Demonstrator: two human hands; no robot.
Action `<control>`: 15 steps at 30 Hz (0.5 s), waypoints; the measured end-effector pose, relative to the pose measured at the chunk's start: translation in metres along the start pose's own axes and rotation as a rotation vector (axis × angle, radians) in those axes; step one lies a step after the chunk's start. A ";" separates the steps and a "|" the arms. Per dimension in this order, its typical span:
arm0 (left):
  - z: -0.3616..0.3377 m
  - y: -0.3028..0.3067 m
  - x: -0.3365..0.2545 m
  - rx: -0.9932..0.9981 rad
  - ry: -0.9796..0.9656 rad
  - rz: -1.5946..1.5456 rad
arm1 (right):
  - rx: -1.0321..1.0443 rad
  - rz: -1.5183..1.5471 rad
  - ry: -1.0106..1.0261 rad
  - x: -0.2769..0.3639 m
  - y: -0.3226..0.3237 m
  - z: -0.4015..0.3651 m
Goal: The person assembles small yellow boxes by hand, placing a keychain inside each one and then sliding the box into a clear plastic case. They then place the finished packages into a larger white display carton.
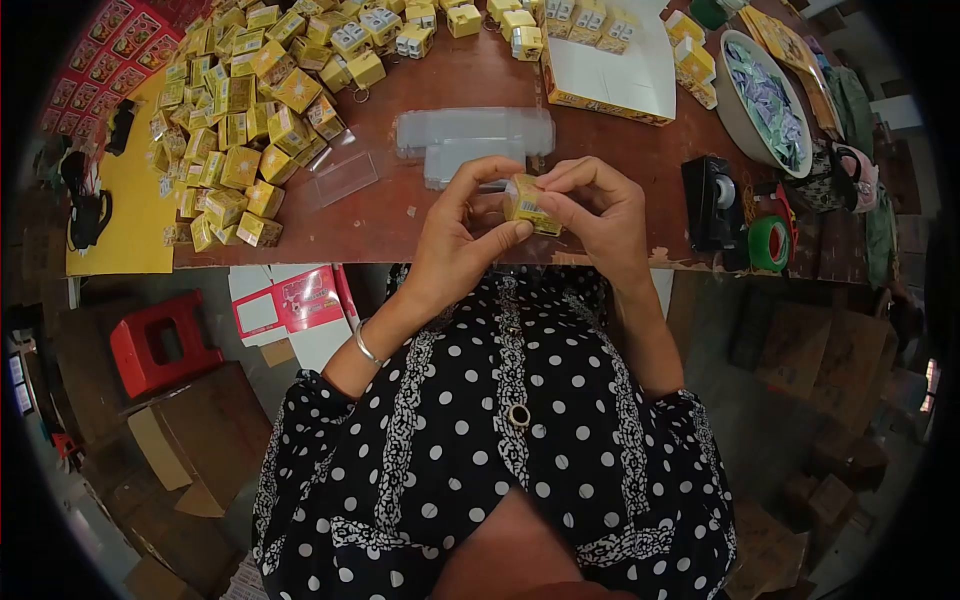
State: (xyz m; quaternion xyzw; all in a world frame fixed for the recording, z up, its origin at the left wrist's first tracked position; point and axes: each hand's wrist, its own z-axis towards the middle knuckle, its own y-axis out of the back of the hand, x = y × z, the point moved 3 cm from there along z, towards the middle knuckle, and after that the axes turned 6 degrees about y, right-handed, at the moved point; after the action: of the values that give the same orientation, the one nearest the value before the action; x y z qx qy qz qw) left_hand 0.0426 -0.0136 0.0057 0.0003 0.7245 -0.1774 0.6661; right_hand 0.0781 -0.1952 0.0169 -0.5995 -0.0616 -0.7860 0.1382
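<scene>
While left hand (pixel 455 240) and right hand (pixel 608 215) pinch a box (pixel 528 204) (grip closed), clear plastic (pixel 475 134) beyond the box, dispenser (pixel 706 205) right of it.

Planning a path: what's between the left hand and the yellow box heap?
Head view: flat clear plastic beside the yellow box heap, then bare tabletop with a pale speck before the left hand.

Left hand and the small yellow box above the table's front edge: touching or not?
Touching. The head view shows the left hand with its thumb tip overlapping the yellow box's lower part, no gap visible.
</scene>
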 end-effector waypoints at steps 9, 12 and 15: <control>0.000 -0.001 0.001 -0.012 -0.033 0.047 | -0.084 0.073 -0.099 -0.013 0.010 0.001; -0.001 -0.002 0.000 -0.003 -0.033 0.033 | -0.086 0.060 -0.101 -0.011 0.007 0.000; -0.001 -0.002 0.000 0.019 0.011 0.003 | -0.103 -0.009 -0.039 -0.007 0.001 -0.002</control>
State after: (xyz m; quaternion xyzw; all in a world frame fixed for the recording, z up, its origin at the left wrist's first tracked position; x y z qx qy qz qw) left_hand 0.0416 -0.0153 0.0067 0.0089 0.7263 -0.1834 0.6624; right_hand 0.0788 -0.1958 0.0097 -0.6207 -0.0265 -0.7769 0.1021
